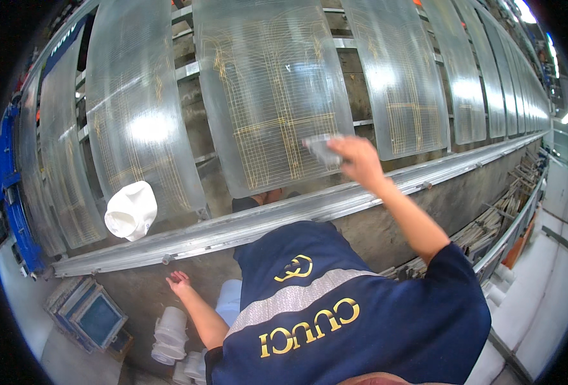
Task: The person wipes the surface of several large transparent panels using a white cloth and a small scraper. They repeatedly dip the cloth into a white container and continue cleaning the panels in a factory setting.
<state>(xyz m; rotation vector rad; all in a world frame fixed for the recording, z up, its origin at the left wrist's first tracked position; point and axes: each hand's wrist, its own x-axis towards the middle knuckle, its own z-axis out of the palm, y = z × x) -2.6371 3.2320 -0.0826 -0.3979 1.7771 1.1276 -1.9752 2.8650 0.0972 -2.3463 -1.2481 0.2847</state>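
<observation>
My right hand (361,163) is closed round a small grey pad or wad (322,149), blurred so its exact kind does not show. It is over the lower right part of a large translucent panel (284,58) patterned with fine yellowish lines. Whether the pad touches the panel I cannot tell. Down on the left, my left hand (179,280) hangs below the rail, its fingers loosely spread and holding nothing. A white plastic jug (136,204) with a wide cut opening sits at the near end of the panel to the left.
Similar panels (406,77) lie in a long row to both sides, with gaps between. A metal rail (335,204) runs along their near ends. Stacked frames (97,317) and white buckets (170,330) stand at lower left; long rods (489,224) are piled at right.
</observation>
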